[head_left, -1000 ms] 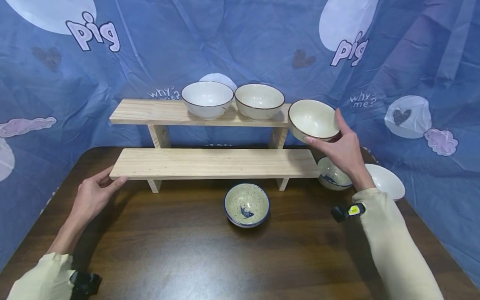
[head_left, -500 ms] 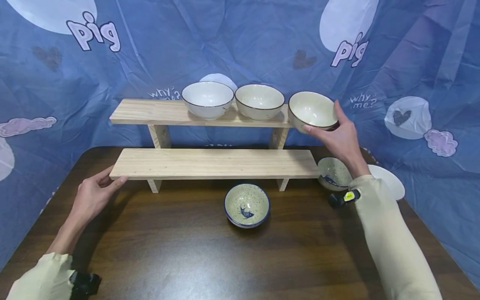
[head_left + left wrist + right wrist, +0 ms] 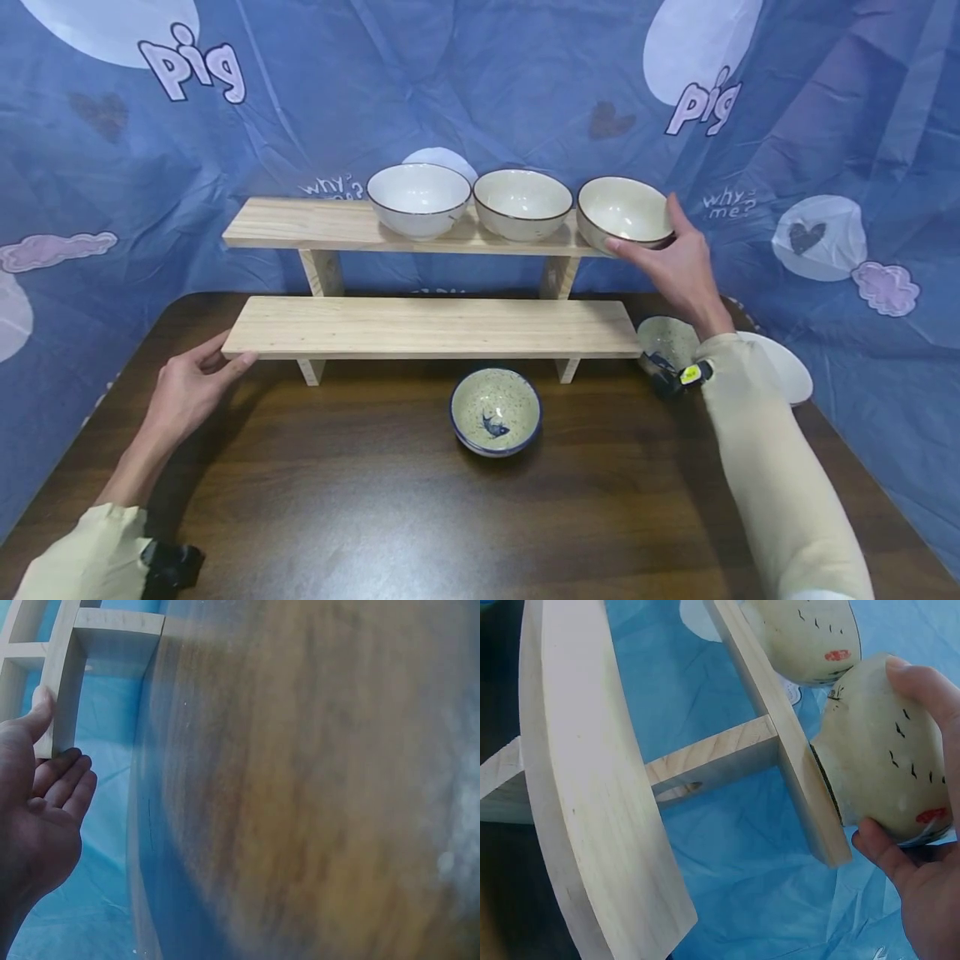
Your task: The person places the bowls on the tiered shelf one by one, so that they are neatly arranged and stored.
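Note:
My right hand (image 3: 681,271) grips a cream bowl (image 3: 622,208) with a brown rim, thumb on the near side and fingers at the right. The bowl stands upright at the right end of the upper shelf (image 3: 300,223); its foot (image 3: 826,784) appears to meet the board in the right wrist view. Beside it on that shelf stand another cream bowl (image 3: 521,204) and a white bowl (image 3: 418,200). My left hand (image 3: 187,392) holds the left end of the lower shelf (image 3: 435,327), thumb on top. Its other fingers (image 3: 67,780) are at the board's end and underside.
A speckled bowl (image 3: 495,412) with a blue rim and fish stands on the brown table (image 3: 360,500) before the rack. Another speckled bowl (image 3: 667,337) and a white bowl (image 3: 780,367) sit at the right, partly behind my right arm. A blue cloth (image 3: 480,83) hangs behind.
My right hand has raised the cream bowl and carried it away from me, from in front of the upper shelf's right end onto it. My left hand has stayed on the lower shelf.

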`<state>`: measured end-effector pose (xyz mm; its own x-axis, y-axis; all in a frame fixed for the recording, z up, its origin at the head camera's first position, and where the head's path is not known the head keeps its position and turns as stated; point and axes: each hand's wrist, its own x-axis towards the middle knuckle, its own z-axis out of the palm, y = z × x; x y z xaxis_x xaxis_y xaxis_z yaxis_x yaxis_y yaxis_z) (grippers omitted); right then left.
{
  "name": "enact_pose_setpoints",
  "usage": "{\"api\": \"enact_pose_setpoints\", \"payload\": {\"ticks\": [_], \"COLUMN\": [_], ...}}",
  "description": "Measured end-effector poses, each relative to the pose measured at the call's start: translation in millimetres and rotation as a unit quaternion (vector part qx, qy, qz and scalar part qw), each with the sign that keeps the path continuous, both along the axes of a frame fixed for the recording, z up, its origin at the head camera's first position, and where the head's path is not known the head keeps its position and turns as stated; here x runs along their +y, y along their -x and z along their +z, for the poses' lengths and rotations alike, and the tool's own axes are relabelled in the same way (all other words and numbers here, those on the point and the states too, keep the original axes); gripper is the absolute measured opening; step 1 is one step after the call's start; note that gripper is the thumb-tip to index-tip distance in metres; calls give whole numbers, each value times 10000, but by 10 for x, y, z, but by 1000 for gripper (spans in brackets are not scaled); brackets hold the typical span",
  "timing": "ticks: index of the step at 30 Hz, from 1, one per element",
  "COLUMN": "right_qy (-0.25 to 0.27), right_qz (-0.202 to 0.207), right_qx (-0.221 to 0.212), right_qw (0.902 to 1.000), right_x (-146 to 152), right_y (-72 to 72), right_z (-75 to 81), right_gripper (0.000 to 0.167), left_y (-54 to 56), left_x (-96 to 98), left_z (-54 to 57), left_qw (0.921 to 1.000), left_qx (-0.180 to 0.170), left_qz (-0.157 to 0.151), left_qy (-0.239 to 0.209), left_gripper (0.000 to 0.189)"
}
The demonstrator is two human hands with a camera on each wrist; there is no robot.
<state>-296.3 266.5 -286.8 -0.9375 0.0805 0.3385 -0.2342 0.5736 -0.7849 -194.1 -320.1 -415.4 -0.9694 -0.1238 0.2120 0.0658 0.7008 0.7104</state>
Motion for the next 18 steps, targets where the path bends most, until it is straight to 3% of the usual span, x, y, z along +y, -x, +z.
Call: {"api": "enact_pose_setpoints", "payload": {"ticks": [9, 18], "right_qy": [27, 56], "right_qz": [136, 101], "right_qx": [-352, -368], "right_qw": [9993, 9993], "right_x": [5, -6], "right_y": [81, 170], "right_z": [48, 52], "right_gripper": [117, 119], "left_y": [-4, 7], "left_x": [1, 6], "left_z": [12, 3], "left_qw": [10000, 9999], "left_qx": [13, 68], "left_qz": [-1, -52], "left_qy": [67, 96], "left_gripper": [68, 66]}}
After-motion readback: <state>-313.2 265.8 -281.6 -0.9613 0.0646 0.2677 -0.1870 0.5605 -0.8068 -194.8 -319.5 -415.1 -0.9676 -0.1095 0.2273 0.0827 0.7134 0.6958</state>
